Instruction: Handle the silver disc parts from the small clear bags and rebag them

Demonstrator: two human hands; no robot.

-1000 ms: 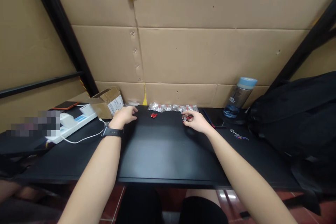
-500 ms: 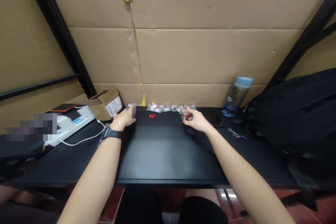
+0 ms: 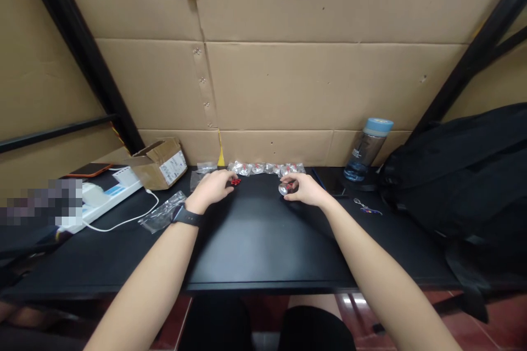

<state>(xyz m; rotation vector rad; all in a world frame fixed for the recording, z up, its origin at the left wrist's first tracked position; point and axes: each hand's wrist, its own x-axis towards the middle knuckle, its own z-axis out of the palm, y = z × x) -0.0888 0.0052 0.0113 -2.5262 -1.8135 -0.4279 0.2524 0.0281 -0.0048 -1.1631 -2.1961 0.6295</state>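
Observation:
My right hand (image 3: 307, 189) grips a small round silvery piece (image 3: 283, 189) between thumb and fingers; something red shows beside it, partly covered by the fingers. My left hand (image 3: 216, 186), with a dark watch on its wrist, is at a small red looped piece (image 3: 236, 181) on the black table. Its thumb and forefinger are apart on the near side of that piece, and I see no grip on it. Behind both hands, a row of clear packets (image 3: 257, 168) with silvery and red contents lies along the cardboard wall.
Flattened clear bags (image 3: 164, 213) lie left of my left wrist. Further left are an opened cardboard box (image 3: 158, 164) and a white power strip (image 3: 123, 192) with a cable. On the right are a phone (image 3: 331, 182), a water bottle (image 3: 368, 148), a small keychain (image 3: 368, 208) and a black backpack (image 3: 461, 186).
My left hand has moved right, from the clear bags to the red piece, uncovering the bags. My right hand has turned slightly, so the silvery face of its piece shows more.

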